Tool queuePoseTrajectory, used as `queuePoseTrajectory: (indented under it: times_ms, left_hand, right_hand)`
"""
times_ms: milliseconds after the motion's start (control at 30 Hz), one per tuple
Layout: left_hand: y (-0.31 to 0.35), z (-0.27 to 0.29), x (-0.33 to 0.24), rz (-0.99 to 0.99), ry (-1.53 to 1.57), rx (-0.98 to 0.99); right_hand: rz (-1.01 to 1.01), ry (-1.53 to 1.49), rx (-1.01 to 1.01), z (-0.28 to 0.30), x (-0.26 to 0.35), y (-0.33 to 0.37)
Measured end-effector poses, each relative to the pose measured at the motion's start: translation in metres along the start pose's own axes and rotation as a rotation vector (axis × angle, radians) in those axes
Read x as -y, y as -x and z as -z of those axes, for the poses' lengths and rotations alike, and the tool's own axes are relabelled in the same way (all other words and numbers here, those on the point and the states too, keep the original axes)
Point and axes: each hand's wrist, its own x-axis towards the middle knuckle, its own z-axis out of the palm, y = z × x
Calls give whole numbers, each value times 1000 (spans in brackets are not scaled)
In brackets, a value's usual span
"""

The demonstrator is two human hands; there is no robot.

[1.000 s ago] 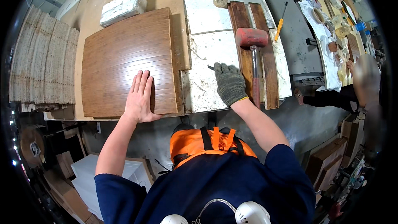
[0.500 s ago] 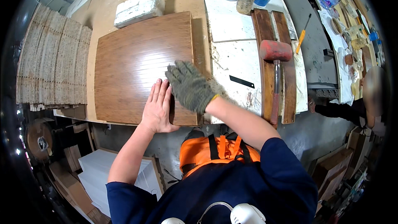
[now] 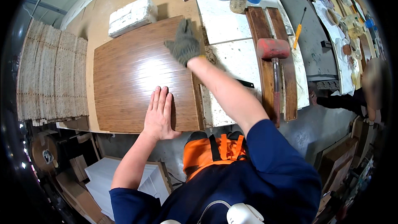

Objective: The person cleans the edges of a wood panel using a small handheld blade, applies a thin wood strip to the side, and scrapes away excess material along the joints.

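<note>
The bare left hand [image 3: 158, 113] is found laid flat on the near edge of the wooden panel [image 3: 128, 68], right of that edge's middle, fingers pointing away, nothing gripped. The panel is rested on a brown sheet [image 3: 178, 7], directly under that hand; its seams are run left to right, but its longer side cannot be determined. To the panel's right, a black blade [image 3: 248, 84] and, farther out, a red mallet [image 3: 273, 49] are noted. The gloved right hand [image 3: 183, 45], nearer the panel's far right corner, is held thumb spread, nothing seen clamped; firm contact cannot be confirmed. A white block [image 3: 132, 16] is placed beyond the panel's far edge.
</note>
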Motion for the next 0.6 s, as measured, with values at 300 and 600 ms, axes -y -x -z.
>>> queuePoseTrajectory:
  times_ms: [300, 600]
  left_hand:
    - [1, -2, 2, -40, -46, -45]
    - [-1, -4, 0, -82, -101, -109]
  right_hand:
    - [135, -147, 38, 9, -23, 273]
    - [431, 147, -12, 33, -61, 258]
